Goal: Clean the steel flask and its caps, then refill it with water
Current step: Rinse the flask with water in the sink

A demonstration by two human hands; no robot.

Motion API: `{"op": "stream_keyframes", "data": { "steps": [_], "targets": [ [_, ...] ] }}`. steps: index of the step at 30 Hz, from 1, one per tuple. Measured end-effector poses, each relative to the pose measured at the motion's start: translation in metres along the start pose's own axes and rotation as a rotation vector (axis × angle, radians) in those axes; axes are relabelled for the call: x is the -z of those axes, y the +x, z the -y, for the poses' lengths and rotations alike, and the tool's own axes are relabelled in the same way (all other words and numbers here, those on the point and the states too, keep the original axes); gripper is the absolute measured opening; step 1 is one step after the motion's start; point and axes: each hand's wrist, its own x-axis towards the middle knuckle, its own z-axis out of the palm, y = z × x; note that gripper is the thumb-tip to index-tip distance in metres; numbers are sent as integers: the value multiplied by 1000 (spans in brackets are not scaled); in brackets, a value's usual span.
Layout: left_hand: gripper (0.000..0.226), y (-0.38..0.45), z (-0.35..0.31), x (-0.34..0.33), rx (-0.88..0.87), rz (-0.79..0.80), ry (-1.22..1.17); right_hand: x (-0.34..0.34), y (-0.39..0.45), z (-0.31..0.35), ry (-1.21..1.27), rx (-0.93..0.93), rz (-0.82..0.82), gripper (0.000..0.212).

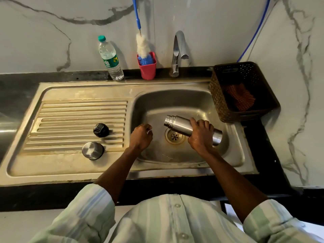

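The right hand (201,135) wraps its fingers around the steel flask (185,127), which lies tipped over the sink bowl (175,104) with its open mouth toward ten o'clock, just above the drain (175,136). At nine o'clock from it, the left hand (141,135) is curled into a loose fist; I cannot tell if it holds anything. On the ribbed drainboard (70,120) sit the steel cap (92,150) and, behind it, the black cap (100,130). At twelve o'clock stands the tap (178,53), with a red cup (147,66) and a water bottle (110,58) to its left.

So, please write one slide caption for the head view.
Right hand tilts steel flask over sink; two caps on drainboard.
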Motion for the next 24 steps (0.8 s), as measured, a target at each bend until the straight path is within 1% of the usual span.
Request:
{"op": "stream_keyframes", "data": {
  "steps": [3, 6, 9, 15, 24],
  "targets": [
    [22, 3, 5, 1, -30, -7, 59, -2, 3, -1, -14, 8, 22, 64],
    [23, 5, 13, 0, -34, -15, 82, -6, 6, -2, -11, 7, 5, 64],
    [25, 4, 13, -1, -52, 2, 107, -12, 7, -2, -6, 10, -9, 64],
    [26, 3, 13, -3, -58, 51, 171, -15, 4, 3, -2, 19, 58, 64],
    [26, 3, 14, -7, -55, 83, 249, -18, 1, 5, -26, 44, 55, 66]
  ]
}}
